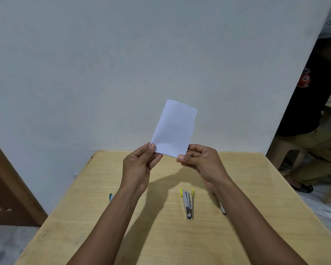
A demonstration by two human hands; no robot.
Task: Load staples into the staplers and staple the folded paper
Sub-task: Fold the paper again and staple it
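A folded white paper (175, 128) is held upright above the far end of the wooden table (256, 188). My left hand (139, 165) pinches its lower left corner and my right hand (201, 161) pinches its lower right corner. Small marks show near the paper's top right corner. A yellow and silver stapler (188, 203) lies on the table below my right hand. A second stapler (222, 208) is mostly hidden under my right forearm. A teal one (110, 197) peeks out beside my left forearm.
A pale wall (122, 64) stands right behind the table. A seated person in dark clothes (310, 111) is at the right, past the wall's edge. A wooden door (8, 188) is at the lower left.
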